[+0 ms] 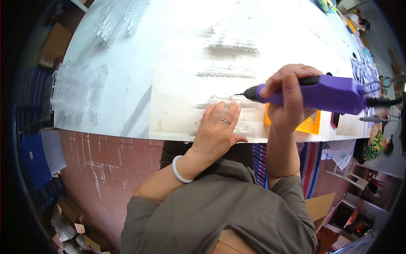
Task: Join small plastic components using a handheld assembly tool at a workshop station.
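Note:
My right hand (289, 95) is wrapped round a purple and black corded hand tool (332, 91) with a thin pointed tip. The tip points left, just above a clear ridged plastic strip (253, 106) on the white tabletop. My left hand (216, 133) lies flat with its fingers stretched over the near edge of that strip, and wears a ring and a pale bangle. Another clear piece (245, 130) shows beside its thumb. Farther away lie a second clear strip (226, 75) and a wider group of them (234, 46).
Clear plastic strips are piled at the left (78, 89) and far left (120, 19) of the white table (173, 122). An orange card-like item (311, 123) lies under my right forearm. The tool's black cord (385, 101) runs right. Other people sit at the right.

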Available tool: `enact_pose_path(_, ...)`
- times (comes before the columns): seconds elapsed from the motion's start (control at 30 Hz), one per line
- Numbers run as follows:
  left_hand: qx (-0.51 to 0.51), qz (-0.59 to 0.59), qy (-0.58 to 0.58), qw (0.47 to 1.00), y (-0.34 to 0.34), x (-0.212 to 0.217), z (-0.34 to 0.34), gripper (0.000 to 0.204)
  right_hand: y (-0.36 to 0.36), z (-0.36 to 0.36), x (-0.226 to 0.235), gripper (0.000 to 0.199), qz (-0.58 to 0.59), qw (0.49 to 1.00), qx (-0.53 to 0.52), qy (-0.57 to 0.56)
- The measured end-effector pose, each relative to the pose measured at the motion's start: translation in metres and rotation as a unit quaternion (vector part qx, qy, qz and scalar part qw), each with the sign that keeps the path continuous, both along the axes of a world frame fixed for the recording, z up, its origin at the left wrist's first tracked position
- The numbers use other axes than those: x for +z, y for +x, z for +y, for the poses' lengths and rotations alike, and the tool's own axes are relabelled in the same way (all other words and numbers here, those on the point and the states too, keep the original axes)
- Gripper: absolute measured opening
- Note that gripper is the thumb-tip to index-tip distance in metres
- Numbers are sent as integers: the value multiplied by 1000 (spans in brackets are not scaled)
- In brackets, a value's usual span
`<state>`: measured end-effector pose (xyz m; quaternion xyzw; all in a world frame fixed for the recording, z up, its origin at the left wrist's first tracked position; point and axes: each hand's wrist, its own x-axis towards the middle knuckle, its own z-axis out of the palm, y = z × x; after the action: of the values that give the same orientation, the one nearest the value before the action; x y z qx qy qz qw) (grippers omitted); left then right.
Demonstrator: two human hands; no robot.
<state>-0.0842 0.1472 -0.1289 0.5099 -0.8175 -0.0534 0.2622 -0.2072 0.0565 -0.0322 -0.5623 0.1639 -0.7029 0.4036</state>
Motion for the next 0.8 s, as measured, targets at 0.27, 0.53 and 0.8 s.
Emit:
enact_pose_path(0.27,1,21,30,999,2,0,-1,76,35,-4,-10,14,32,998,34,35)
enact_pose_path(0.53,8,20,15,1000,2,-7,0,76,45,-2,-13,13,35,996,34,73)
enact_pose_path(0.8,5,29,14,999,3,-7,0,76,47,-2,-15,13,44,996,45,64)
